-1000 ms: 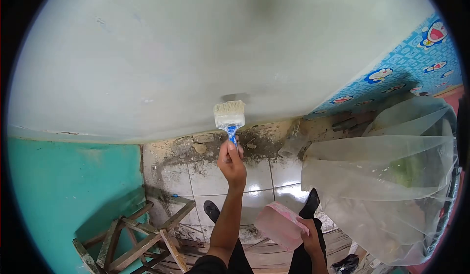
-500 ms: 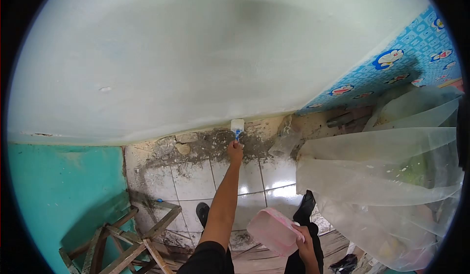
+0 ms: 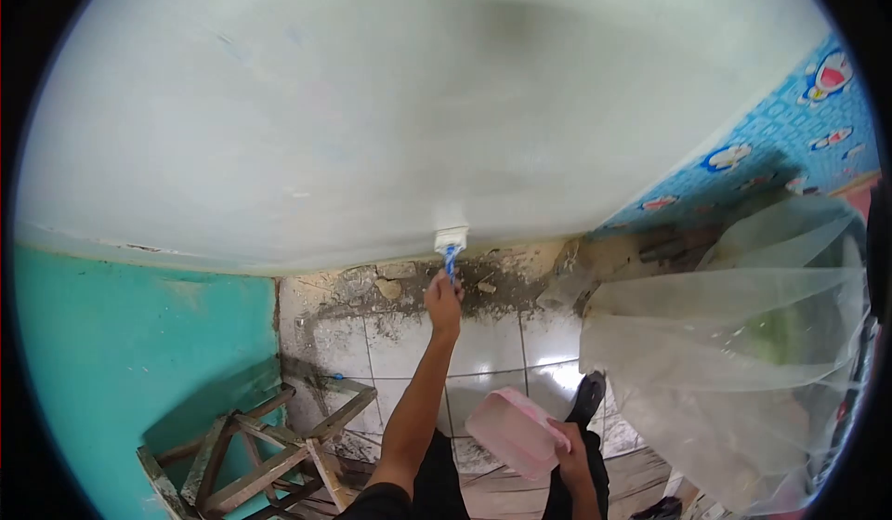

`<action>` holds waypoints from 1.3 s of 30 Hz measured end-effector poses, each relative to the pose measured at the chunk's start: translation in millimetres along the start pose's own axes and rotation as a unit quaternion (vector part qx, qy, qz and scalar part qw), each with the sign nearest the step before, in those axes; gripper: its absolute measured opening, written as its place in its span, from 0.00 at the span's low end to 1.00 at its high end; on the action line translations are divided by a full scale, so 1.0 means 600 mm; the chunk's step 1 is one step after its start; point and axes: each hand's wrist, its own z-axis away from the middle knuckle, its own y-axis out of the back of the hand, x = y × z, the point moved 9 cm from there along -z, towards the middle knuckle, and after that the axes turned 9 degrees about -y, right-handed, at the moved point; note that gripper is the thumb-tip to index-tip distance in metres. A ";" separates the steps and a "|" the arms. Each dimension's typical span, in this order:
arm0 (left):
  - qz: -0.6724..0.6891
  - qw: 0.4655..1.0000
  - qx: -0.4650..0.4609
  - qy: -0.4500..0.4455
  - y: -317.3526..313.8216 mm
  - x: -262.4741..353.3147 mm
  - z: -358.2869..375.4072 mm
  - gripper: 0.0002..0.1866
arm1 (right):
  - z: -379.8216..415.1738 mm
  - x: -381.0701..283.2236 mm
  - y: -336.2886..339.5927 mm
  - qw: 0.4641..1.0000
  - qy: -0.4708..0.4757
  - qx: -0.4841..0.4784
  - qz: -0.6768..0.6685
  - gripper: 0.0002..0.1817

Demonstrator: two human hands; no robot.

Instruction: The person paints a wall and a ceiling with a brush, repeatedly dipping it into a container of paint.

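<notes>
My left hand (image 3: 444,299) is closed around the blue handle of a paintbrush (image 3: 451,239). Its wide white bristle end lies against the lower part of the pale wall (image 3: 353,139), just above where the wall meets the floor. Lower down, my right hand (image 3: 571,450) grips the rim of a pink plastic tub (image 3: 506,432), which is tilted so its pale inside faces up. Its fingers are wrapped over the tub's right edge, near my leg.
Wooden trestle pieces (image 3: 265,469) stand at lower left by the teal wall (image 3: 149,353). Translucent plastic sheeting (image 3: 725,362) drapes over things on the right, below blue cartoon wallpaper (image 3: 743,139). Rubble and a stone chunk (image 3: 388,288) lie along the wall base on the tiled floor (image 3: 483,343).
The view has shifted, moving the room rightward in the frame. Against the wall, the brush is now a little higher and further left. The tub stays in my right hand.
</notes>
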 end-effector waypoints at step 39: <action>-0.102 0.975 0.126 -0.150 0.045 0.183 0.055 0.19 | 0.010 -0.010 0.025 0.998 -0.015 -0.056 0.019 0.34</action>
